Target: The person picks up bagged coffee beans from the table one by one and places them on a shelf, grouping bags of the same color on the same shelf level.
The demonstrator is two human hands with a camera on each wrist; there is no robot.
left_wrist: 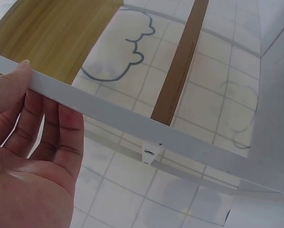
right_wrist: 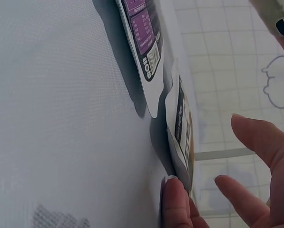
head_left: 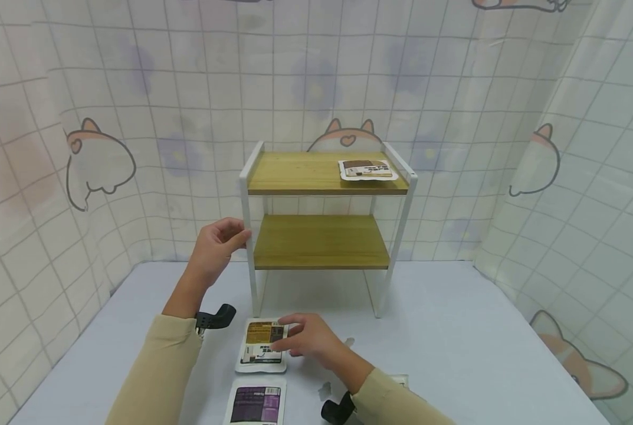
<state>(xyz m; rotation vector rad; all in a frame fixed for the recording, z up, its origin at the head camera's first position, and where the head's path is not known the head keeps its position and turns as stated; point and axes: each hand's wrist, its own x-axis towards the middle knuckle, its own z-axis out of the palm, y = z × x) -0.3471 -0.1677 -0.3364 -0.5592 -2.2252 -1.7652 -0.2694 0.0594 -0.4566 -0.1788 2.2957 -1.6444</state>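
A two-tier rack with wooden boards and a white frame stands on the table. My left hand pinches its left front post between thumb and fingers. A white packet with a brown and yellow label lies flat before the rack's left foot. Over its right edge reaches my right hand, thumb and fingers spread. In the right wrist view one fingertip is right at the packet's edge, and the thumb is well apart from it. A purple-label packet lies just nearer to me.
On the rack's top board, toward the right, lies another packet with a brown label. A pale item shows partly behind my right sleeve. Small grey patches mark the white table. Grid-patterned curtains enclose the back and sides.
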